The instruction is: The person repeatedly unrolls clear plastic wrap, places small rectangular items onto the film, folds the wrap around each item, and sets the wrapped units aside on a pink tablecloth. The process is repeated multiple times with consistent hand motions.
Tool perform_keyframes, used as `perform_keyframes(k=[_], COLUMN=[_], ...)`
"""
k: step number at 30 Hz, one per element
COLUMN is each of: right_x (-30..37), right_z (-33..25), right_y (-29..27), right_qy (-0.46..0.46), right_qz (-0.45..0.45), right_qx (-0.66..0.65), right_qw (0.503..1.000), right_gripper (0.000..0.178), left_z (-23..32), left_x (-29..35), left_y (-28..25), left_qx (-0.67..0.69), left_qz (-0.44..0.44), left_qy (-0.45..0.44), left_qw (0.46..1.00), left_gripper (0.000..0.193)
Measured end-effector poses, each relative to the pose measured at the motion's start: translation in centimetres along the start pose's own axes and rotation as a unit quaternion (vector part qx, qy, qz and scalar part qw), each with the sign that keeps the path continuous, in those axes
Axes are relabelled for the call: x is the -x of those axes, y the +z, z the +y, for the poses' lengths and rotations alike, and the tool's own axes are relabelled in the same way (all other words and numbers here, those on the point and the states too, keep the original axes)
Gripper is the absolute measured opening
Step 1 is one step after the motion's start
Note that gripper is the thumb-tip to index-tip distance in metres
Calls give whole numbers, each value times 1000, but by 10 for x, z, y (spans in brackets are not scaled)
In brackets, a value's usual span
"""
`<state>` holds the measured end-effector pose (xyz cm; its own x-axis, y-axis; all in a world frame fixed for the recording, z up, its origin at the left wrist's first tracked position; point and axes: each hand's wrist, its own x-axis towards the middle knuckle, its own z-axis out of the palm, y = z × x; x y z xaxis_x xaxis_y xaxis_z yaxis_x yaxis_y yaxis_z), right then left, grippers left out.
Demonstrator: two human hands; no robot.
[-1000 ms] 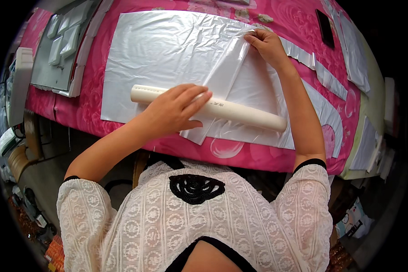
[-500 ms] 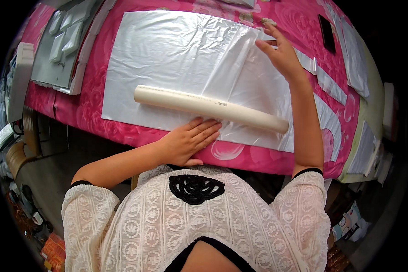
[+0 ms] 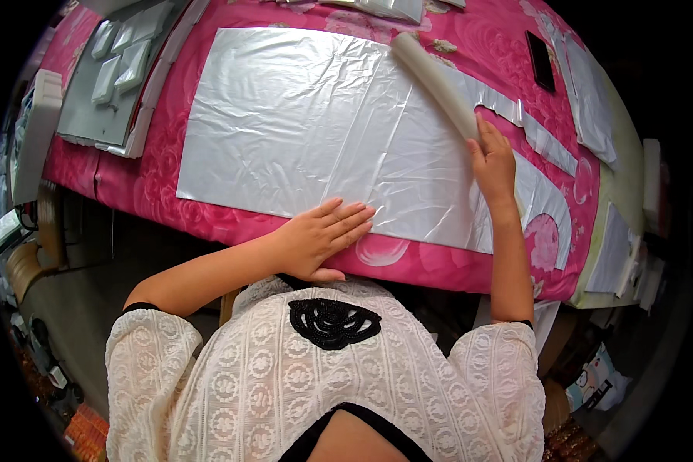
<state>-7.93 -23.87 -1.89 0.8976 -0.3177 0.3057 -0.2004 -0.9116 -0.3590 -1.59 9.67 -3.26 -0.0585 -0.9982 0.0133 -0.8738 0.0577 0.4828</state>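
Observation:
A sheet of silvery-white plastic film (image 3: 277, 115) lies across the pink floral tablecloth, lightly wrinkled through its middle. My left hand (image 3: 319, 239) rests flat on the film's near edge with fingers stretched out, holding nothing. Over the right part of the film a cream plastic pipe (image 3: 435, 83) slants from far left to near right. My right hand (image 3: 494, 165) has its fingers and thumb round the pipe's near end. Beyond that hand lie cut pieces of the same film, among them one with a curved cutout (image 3: 558, 200).
A grey board (image 3: 92, 119) with several small white packets stands at the far left. On the right are a black phone (image 3: 540, 61) and folded film (image 3: 589, 100). Flat packages (image 3: 393, 8) lie at the far edge. The table's near edge (image 3: 408, 266) runs before me.
The pipe has gone from lying across the film's near part to slanting over its right side. My right hand has come nearer and closed on it. My left hand stays put. The film lies flatter.

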Motion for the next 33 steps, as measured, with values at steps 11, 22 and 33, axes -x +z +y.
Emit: perform_keyframes(k=[11, 22, 33], right_x=[41, -98, -41], right_z=[-97, -83, -96], right_y=[0, 77, 35], right_qy=[-204, -280, -261], right_qz=[-164, -28, -168], right_qx=[-121, -78, -206], right_qw=[957, 956, 928], right_gripper=[46, 45, 46], left_z=[29, 35, 12], left_x=[-2, -3, 27], left_y=[20, 32, 25], left_qx=[-98, -75, -27], left_qz=[-11, 9, 163], left_qy=[-90, -89, 36], left_qw=[991, 993, 986], left_gripper=[86, 78, 31])
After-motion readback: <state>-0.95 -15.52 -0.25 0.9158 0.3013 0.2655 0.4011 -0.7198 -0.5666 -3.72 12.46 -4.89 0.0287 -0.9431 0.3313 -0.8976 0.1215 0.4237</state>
